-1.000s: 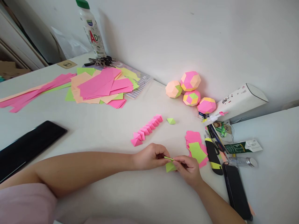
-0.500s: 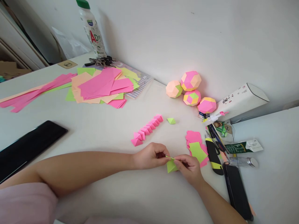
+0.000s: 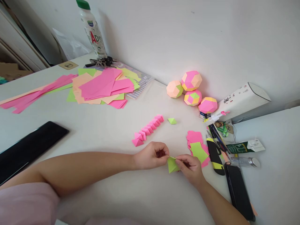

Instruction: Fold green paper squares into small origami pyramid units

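Observation:
A piece of green paper (image 3: 172, 165), creased into a pointed shape, is held just above the table between my two hands. My left hand (image 3: 153, 156) pinches its upper left corner between thumb and forefinger. On the other side, my right hand (image 3: 190, 167) grips the right edge, its fingertips covering part of the paper. Beyond my left hand lies a slanted row of pink folded paper pieces (image 3: 148, 129). One green folded piece (image 3: 172, 121) rests at the far end of that row. By my right hand, a flat green sheet (image 3: 199, 152) lies on several pink sheets (image 3: 194, 137).
Four-coloured paper balls (image 3: 191, 80) sit against the wall. A utility knife (image 3: 214, 156), a phone (image 3: 239, 192) and a small clear bottle (image 3: 243, 162) lie at the right. A paper pile (image 3: 100, 84), keys (image 3: 100, 61), a drink bottle (image 3: 95, 34) and a black tablet-like slab (image 3: 32, 147) are at the left.
The green paper's upper edge has tipped so that more of its face shows. Both hands stay nearly in place, still pinching it.

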Motion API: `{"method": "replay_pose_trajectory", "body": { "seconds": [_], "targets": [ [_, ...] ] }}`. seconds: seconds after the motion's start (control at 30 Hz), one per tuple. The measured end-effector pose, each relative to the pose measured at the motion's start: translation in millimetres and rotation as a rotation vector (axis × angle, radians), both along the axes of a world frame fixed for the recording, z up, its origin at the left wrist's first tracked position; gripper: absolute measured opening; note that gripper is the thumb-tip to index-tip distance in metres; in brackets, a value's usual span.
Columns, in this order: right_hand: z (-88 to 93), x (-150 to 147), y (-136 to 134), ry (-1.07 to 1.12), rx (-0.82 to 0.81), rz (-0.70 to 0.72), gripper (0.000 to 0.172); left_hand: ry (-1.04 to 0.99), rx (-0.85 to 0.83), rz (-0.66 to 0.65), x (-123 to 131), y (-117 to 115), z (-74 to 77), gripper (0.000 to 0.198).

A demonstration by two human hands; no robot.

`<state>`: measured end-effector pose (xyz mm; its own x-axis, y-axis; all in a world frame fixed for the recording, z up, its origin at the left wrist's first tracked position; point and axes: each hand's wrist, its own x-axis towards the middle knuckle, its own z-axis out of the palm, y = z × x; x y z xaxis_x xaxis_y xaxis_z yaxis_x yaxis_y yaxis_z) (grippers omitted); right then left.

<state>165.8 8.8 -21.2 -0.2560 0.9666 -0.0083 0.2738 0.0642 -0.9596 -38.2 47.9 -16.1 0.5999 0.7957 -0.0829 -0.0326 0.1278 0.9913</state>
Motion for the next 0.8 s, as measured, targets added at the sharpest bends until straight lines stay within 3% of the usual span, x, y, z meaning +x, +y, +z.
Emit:
{"method": "replay_pose_trajectory", "body": {
  "seconds": [0.37, 0.53, 0.8],
  "targets": [
    [0.3, 0.5, 0.7, 0.04, -0.051, -0.059, 0.016, -0.103, -0.097, 0.037, -3.6, 2.9, -0.2, 0.01],
    [2.0, -4.3, 2.2, -0.055, 0.035, -0.011, 0.012, 0.031, 0.037, -0.078, -0.1, 0.4, -0.4, 0.01],
    [5.4, -8.3, 2.4, -0.133, 0.085, 0.0, 0.015, 0.12, 0.126, -0.051, 2.1, -0.2, 0.7, 0.004]
  ]
}}
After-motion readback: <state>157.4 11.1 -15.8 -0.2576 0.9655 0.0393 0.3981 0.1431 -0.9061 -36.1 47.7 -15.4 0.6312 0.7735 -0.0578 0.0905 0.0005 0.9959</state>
